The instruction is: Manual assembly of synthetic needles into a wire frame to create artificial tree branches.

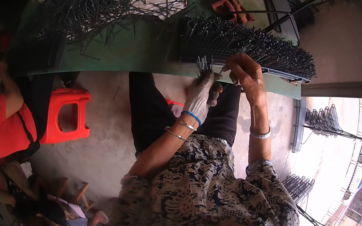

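Note:
My left hand (201, 92), in a whitish glove with dark-stained fingers, is closed around a bunch of thin dark metal rods (204, 63). Their pale tips stick up above the fist. Just to its right, at the table's near edge, my bare right hand (243, 69) has its thumb and fingers pinched together. Whatever lies between those fingertips is too small to make out. Beyond both hands, a long rack (245, 44) is densely filled with thin black rods standing on end, running toward the right.
A large heap of loose black rods (92, 7) lies on the green table (108, 54), partly over whitish cloth. A reddish cloth (231, 6) sits behind the rack. To the left are a red stool (65, 115) and two people. Racks of dark parts (323, 120) stand at right.

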A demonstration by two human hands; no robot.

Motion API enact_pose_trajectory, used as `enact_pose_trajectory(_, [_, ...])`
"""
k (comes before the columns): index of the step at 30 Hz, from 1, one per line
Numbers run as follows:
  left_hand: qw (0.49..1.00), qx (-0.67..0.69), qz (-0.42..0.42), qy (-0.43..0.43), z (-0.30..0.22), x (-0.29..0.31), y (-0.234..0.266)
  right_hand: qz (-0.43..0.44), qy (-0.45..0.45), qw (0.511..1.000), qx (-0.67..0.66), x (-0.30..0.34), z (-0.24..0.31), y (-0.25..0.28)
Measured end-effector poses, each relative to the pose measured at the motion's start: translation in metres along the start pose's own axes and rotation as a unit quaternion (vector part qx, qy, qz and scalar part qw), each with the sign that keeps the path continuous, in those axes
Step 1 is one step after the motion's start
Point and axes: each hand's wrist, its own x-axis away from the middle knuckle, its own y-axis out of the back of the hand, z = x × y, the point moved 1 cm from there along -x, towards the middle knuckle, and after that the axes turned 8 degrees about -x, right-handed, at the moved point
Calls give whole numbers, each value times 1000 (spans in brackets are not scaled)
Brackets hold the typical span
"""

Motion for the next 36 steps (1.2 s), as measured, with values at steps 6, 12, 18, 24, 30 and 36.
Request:
enact_pose_trajectory(6, [999,26,-18,-21,0,-8,8,-247,212,941,91,-10,10,12])
enact_pose_trajectory(12, [1000,-16,-2,-15,1,4,-5,-278,238,912,186,-30,-9,17])
enact_pose_trajectory(18, [1000,-16,19,-14,2,7,-3,-240,310,872,292,-42,-16,21])
enact_pose_trajectory(24, [1000,-21,11,-14,1,15,-4,-259,275,884,275,-48,-26,13])
enact_pose_trajectory(30, [999,-37,1,-11,-1,18,-6,-261,266,797,475,-38,-17,4])
enact_pose_trajectory(36, [998,-65,-13,-10,-1,20,-5,-172,233,885,364,-12,-2,8])
